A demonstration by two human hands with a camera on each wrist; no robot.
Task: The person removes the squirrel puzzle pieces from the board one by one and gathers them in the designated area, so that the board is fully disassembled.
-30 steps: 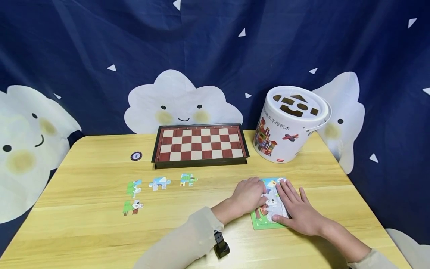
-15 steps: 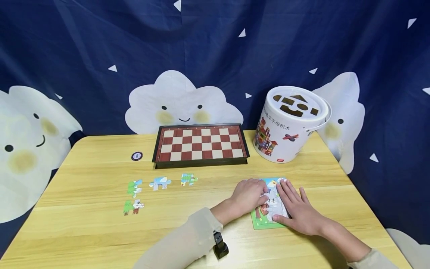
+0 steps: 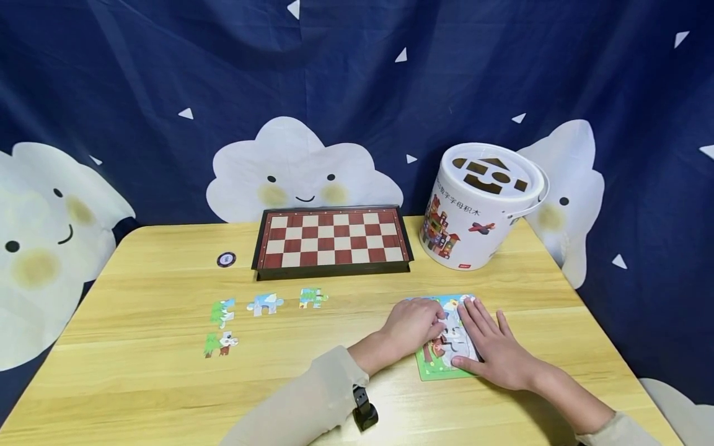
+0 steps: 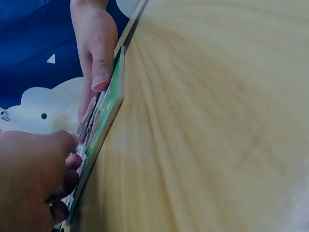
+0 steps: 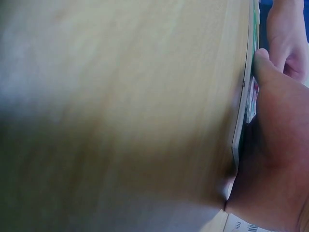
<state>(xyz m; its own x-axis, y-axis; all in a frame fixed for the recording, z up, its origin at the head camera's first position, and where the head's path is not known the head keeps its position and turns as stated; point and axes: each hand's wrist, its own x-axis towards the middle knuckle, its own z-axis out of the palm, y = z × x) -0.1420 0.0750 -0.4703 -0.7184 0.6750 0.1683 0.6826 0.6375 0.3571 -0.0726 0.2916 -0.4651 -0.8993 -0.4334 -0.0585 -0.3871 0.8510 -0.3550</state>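
Nothing moved. Left hand [image 3: 414, 322] fingers curled on puzzle board [image 3: 432, 369]; right hand [image 3: 493, 347] flat, fingers open, near table [image 3: 139, 384] edge.

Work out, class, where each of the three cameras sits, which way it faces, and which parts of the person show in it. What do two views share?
Head: worn high, facing forward and down over the table; both forearms, left hand and right hand on the puzzle board.
Left wrist: low by the tabletop, looking along the board's edge; both hands show.
Right wrist: low, skimming the wood; right hand close, a finger beyond.
Shared: all three see the puzzle board.
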